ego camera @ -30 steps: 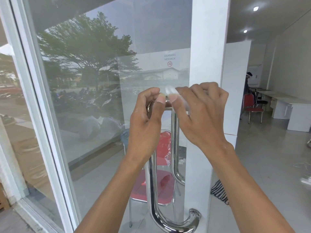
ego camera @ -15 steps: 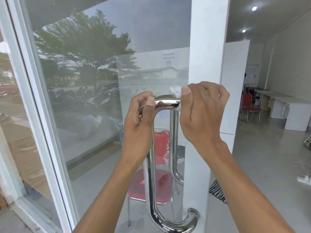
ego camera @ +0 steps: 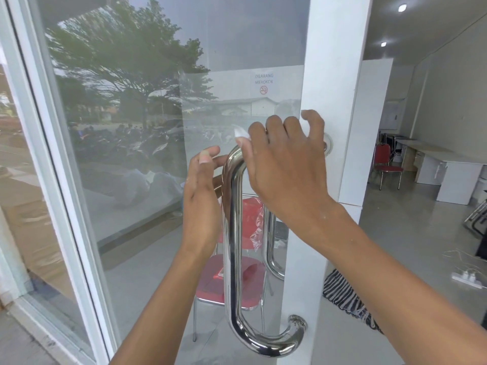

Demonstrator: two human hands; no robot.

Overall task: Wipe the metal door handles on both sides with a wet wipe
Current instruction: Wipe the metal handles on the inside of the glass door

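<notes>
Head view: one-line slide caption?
Right hand presses a wet wipe onto the top bend of the metal handle; left hand beside it.

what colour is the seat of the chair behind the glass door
Red, seen through the glass in the head view: chair.

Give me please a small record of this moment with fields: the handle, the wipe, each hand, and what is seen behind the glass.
handle: near metal handle, a polished vertical bar on the door's white frame
wipe: wet wipe, only a corner showing
right hand: right hand over the handle's top bend, holding the wipe there
left hand: left hand beside the bar, fingers straight, gripping nothing
behind glass: second handle, red chair
</notes>
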